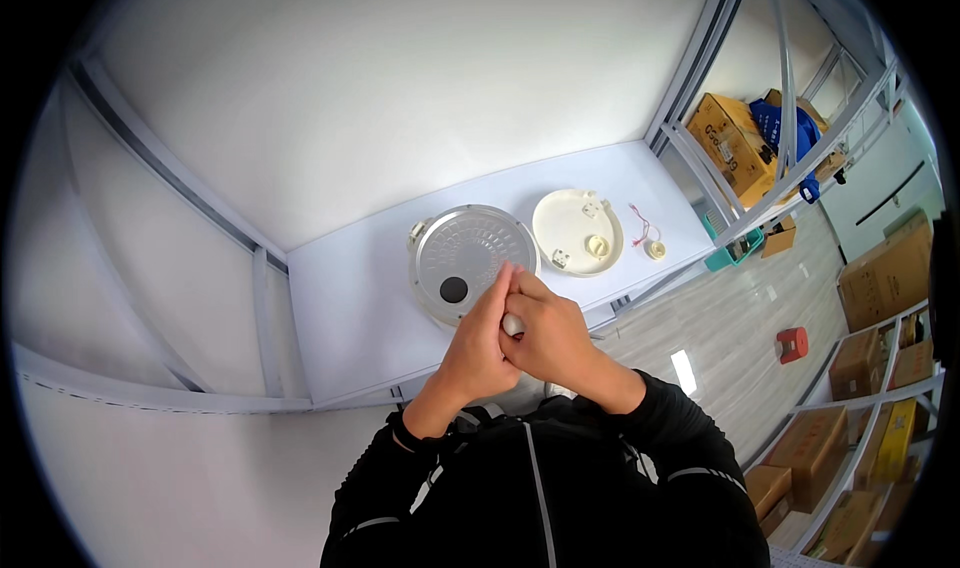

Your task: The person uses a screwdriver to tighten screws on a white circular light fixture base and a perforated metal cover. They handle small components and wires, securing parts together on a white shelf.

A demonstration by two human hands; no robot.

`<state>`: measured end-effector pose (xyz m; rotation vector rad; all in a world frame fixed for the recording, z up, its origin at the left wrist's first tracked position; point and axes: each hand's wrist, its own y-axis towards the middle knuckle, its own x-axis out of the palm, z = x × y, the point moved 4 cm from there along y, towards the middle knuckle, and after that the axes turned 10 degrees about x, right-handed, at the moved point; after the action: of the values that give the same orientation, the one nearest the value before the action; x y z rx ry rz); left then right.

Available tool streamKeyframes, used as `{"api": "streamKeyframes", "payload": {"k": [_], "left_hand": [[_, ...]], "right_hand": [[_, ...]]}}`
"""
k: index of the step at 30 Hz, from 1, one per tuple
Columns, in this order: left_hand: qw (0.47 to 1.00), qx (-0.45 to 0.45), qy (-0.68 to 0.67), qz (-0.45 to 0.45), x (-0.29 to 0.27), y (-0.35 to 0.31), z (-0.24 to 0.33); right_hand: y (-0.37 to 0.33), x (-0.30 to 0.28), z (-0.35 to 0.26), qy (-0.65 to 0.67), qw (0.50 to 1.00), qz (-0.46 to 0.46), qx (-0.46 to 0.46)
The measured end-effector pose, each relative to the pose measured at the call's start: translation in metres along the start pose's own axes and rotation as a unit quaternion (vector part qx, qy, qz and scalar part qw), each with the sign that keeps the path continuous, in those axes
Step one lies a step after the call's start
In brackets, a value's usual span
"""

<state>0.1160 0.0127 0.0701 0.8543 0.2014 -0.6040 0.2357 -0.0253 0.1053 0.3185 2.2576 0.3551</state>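
My left hand point(481, 346) and my right hand point(552, 334) are closed together in front of my chest, at the near edge of the table. Between them shows the end of a small white rounded piece point(513, 324); the rest is hidden by my fingers. Just beyond my hands lies a round silver metal disc point(480, 243) with a pattern of small holes or bumps and a black round spot point(454, 289). To its right a shallow cream round shell point(565, 224) lies hollow side up, with small fittings inside.
A small cream ring-shaped part point(655, 250) with thin red wires point(640, 218) lies on the white table point(355, 298) at the right. Metal frame posts point(700, 58) stand beside the table. Cardboard boxes point(735, 148), a teal crate point(733, 256) and a red stool point(792, 345) are off to the right.
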Motion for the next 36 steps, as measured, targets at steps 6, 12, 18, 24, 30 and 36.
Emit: {"api": "streamKeyframes", "payload": {"k": [6, 12, 18, 24, 30, 36], "left_hand": [[1.0, -0.015, -0.006, 0.013, -0.002, 0.006, 0.005], [0.985, -0.137, -0.093, 0.057, -0.015, -0.015, -0.013], [0.967, -0.169, -0.173, 0.075, -0.011, -0.02, -0.019], [0.957, -0.196, -0.198, 0.086, -0.011, -0.023, -0.023], [0.957, -0.175, -0.205, 0.104, -0.014, -0.021, -0.021], [0.965, -0.167, -0.192, 0.055, -0.017, -0.025, -0.025]], "right_hand": [[-0.002, -0.007, 0.009, 0.034, 0.999, 0.017, -0.012], [0.0, -0.022, 0.016, 0.095, 0.994, 0.048, -0.016], [-0.002, -0.021, 0.014, 0.081, 0.994, 0.046, -0.064], [0.001, -0.019, 0.013, 0.065, 0.993, 0.03, -0.09], [0.002, -0.02, 0.015, 0.082, 0.993, 0.012, -0.079], [0.003, -0.021, 0.021, 0.118, 0.989, -0.034, -0.088]]}}
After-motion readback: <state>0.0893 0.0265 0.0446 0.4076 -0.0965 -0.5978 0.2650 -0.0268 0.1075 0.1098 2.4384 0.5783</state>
